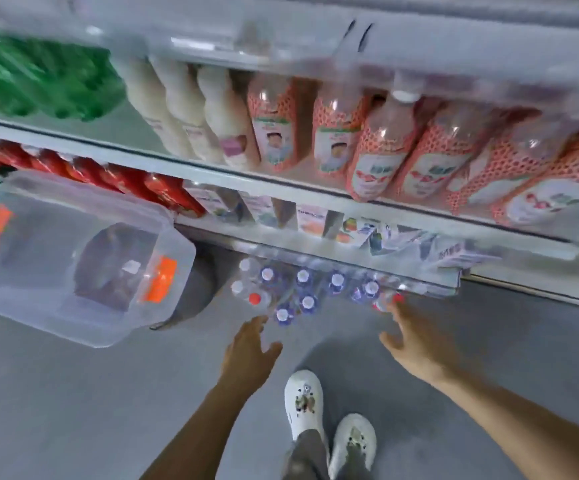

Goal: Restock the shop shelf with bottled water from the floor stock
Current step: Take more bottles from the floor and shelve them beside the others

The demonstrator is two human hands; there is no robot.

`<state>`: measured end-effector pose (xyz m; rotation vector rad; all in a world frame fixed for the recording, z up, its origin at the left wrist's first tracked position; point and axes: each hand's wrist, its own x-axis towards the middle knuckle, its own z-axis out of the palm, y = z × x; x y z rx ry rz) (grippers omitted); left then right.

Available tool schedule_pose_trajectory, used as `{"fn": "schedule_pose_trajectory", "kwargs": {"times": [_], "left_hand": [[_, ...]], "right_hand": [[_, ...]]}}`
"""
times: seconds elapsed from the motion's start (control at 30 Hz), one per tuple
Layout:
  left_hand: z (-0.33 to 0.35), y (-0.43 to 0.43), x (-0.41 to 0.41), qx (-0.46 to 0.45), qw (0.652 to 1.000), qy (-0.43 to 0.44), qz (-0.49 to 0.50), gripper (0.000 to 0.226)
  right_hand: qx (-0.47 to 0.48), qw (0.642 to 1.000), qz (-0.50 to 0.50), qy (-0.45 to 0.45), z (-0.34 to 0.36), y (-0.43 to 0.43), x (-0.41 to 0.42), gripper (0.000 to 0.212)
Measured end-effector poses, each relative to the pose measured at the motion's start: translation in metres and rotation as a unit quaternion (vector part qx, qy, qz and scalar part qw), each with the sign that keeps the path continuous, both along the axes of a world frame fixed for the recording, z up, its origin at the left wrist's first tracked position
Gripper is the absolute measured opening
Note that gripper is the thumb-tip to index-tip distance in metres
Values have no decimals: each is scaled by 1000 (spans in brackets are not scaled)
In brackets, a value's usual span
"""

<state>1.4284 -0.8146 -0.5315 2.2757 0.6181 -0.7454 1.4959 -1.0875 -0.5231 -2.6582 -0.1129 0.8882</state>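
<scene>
Several clear water bottles [303, 289] with white and red caps stand on the grey floor at the foot of the shop shelf [246, 178]. My left hand [251, 344] hangs just above and in front of them, fingers spread and holding nothing. My right hand [411, 341] reaches down on the right with its fingers straight, fingertips close to a red-capped bottle [390, 301]. Whether it touches the bottle I cannot tell. The picture is blurred by motion.
The shelf holds green, white and pink-labelled bottles on the upper level, red bottles and cartons lower down. A clear plastic box [73, 258] with orange latches juts out at the left. My two white shoes [326, 424] stand on the grey floor below my hands.
</scene>
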Motion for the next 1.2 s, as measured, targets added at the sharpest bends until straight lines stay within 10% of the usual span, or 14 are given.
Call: {"fn": "schedule_pose_trajectory", "kwargs": {"times": [0.27, 0.47, 1.2], "left_hand": [[-173, 21, 29, 41, 998, 6, 52, 64], [-257, 30, 54, 104, 994, -14, 29, 58], [-229, 50, 32, 182, 983, -1, -4, 28]], "right_hand": [[-74, 984, -159, 39, -176, -26, 20, 58], [-146, 984, -103, 20, -254, -42, 48, 61], [-150, 988, 7, -31, -235, -46, 21, 20]]}}
